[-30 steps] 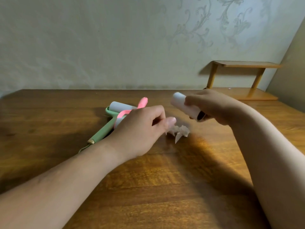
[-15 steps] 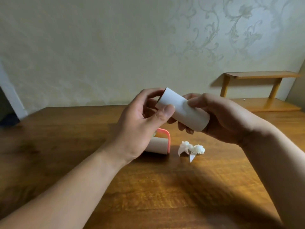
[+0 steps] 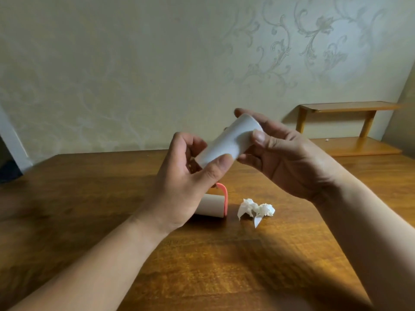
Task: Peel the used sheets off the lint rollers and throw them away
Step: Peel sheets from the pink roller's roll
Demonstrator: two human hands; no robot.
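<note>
Head view: the white roll [image 3: 226, 142], carried a second ago by the right hand [image 3: 285, 162] alone, is now held above the desk [image 3: 202, 265] in the curled grip of both, the left hand [image 3: 179, 182] added, suggesting another sheet's edge is sought.

So the white lint roll [image 3: 226, 144] is up in the air, just a plain smooth paper tube, tilted with its far end higher and to the right. The left hand [image 3: 179, 189] pinches the lower end, thumb on the front, and the right hand [image 3: 287, 162] grips the upper end, thumb pressed on the paper. Down on the table [image 3: 89, 198] the pink lint roller [image 3: 212, 207] lies on its side, a beige-ish roll with a pink frame curving over its right end, partly hidden behind the left hand. Just to its right, apart from it, sits a crumpled white used sheet [image 3: 256, 209] with one flap poking toward the near edge.
</note>
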